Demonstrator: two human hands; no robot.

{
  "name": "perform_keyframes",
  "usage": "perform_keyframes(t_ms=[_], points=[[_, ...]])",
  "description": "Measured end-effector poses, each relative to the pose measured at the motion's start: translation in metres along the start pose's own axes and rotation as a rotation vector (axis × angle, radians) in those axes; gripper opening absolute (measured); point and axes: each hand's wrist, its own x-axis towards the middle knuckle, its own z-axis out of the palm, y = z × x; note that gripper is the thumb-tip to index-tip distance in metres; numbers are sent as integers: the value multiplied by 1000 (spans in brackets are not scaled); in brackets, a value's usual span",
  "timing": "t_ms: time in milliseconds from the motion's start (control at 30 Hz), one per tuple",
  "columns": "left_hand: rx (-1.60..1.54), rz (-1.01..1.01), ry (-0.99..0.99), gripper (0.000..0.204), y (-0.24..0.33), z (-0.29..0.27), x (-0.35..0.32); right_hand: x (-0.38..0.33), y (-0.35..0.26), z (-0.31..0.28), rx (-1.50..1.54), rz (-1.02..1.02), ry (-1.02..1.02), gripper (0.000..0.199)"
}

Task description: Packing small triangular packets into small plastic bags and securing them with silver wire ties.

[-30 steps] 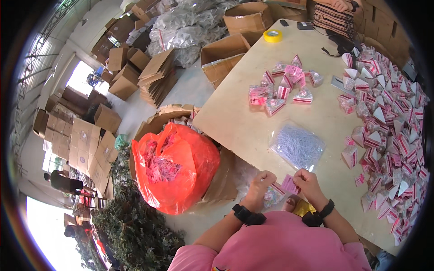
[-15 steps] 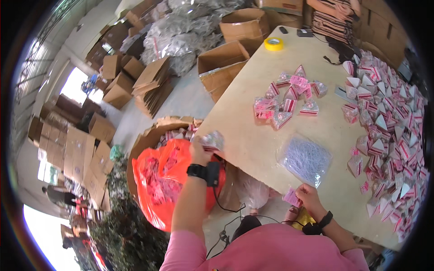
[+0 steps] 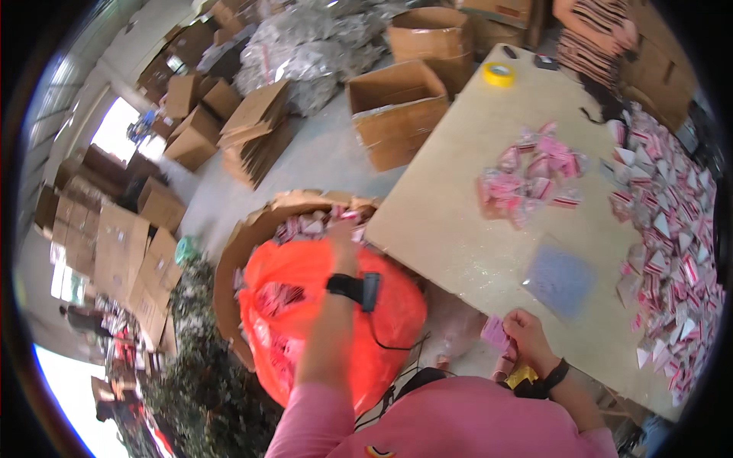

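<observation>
A small pink card [image 3: 495, 330] jutted out to the left of the right hand [image 3: 527, 336], pinched along its right side between thumb and bent fingers, with no visible gap between them. The card showed just off the near edge of the pale tabletop [image 3: 427, 237], tilted in the grip; its long axis was hard to read at this size. The right hand was by far the nearer one. The left hand [image 3: 345, 238], well apart from the card and farther forward, reached over a cardboard box [image 3: 305, 198] among wedge-shaped packets [image 3: 309, 224] banded pink and white. Its fingers were blurred, and whether they were spread or had hold of a packet could not be told. Between the hands bulged a red plastic bag [image 3: 389, 320], pink slips [image 3: 279, 299] visible in its mouth. On the table, a clear packet of pale strands [image 3: 561, 278] lay ahead of the right hand, a loose cluster of wedge packets [image 3: 538, 172] farther off, and a large heap of similar wedges [image 3: 672, 252] along the right side.
</observation>
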Motion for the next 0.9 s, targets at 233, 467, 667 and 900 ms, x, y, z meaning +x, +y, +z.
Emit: perform_keyframes(t_ms=[233,467,667,900], points=[[-136,261,-470,23,-137,20,-201,-19,-93,197,-429,-286,-991,9],[544,-345,-477,14,-72,10,-231,-11,-48,311,-637,-294,-852,15],[390,-437,-623,16,-131,-9,-232,22,20,307,-629,-886,-586,33],[531,-516,-815,19,-109,52,-238,6,-41,179,-448,-757,-682,18]])
